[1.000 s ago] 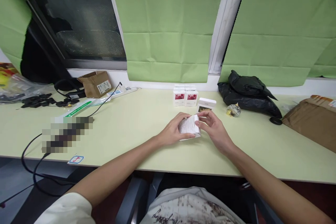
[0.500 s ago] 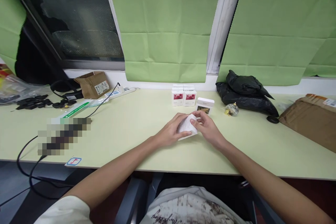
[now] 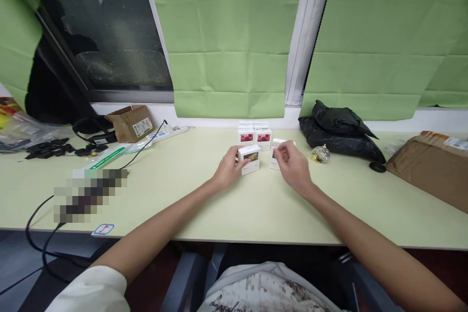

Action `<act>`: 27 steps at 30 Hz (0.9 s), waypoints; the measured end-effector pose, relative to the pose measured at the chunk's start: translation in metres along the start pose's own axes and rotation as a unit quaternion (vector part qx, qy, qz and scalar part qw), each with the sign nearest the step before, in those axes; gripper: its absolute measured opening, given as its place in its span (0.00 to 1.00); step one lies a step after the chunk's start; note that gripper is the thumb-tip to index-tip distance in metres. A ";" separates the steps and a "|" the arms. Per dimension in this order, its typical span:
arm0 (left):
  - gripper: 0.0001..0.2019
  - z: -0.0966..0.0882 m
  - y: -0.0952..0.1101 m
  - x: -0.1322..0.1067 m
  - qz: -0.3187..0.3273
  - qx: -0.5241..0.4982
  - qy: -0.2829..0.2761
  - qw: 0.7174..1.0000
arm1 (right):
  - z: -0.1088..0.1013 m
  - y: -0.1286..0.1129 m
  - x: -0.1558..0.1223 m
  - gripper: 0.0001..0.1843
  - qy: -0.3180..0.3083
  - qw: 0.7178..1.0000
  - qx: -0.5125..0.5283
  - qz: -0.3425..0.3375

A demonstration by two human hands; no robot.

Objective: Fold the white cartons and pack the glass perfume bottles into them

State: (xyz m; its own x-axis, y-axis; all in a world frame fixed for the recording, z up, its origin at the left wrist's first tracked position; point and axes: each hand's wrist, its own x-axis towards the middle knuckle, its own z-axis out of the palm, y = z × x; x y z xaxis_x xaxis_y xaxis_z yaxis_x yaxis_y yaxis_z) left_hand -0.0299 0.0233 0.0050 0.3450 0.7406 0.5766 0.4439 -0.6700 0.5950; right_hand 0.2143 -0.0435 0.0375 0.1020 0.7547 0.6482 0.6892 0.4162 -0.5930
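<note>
A small white box (image 3: 250,165) stands upright on the table, its front printed with a dark and yellow picture. My left hand (image 3: 227,168) grips it by its left side, thumb across the front edge. To the right stands a second white box (image 3: 275,162), mostly covered by my right hand (image 3: 294,165). The fingers of that hand are curled together in front of the box; whether they touch it or pinch something small is hidden. Behind, white boxes with red pictures (image 3: 255,138) stand grouped in rows.
A clear round ornament (image 3: 321,154) lies right of my right hand, with black plastic bags (image 3: 340,131) behind it. A brown parcel (image 3: 431,170) is at the far right, a black disc (image 3: 377,167) beside it. Leftward are an open carton (image 3: 129,124), a power strip (image 3: 171,132) and cables.
The white box has gone from being tilted between both hands to upright on the table, picture facing me. My right hand has let go of it and moved right to the second box.
</note>
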 end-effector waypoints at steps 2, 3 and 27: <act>0.18 -0.002 -0.015 0.018 -0.007 0.035 0.006 0.999 | -0.013 0.017 0.002 0.14 0.091 0.995 -0.037 -0.009; 0.18 -0.001 -0.022 0.027 -0.006 0.049 0.008 0.999 | -0.020 0.028 0.002 0.17 0.122 0.991 -0.048 -0.004; 0.17 0.017 0.042 -0.010 0.354 0.137 0.004 0.925 | -0.094 0.181 0.020 0.21 -0.017 0.946 -0.268 0.179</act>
State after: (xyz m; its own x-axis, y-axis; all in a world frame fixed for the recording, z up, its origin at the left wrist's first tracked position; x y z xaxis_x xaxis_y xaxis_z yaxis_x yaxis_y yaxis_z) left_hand -0.0004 -0.0117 0.0144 0.6243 0.1209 0.7718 0.3025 -0.9483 -0.0961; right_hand 0.4085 -0.0004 -0.0118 0.3809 0.8186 0.4299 0.8807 -0.1797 -0.4382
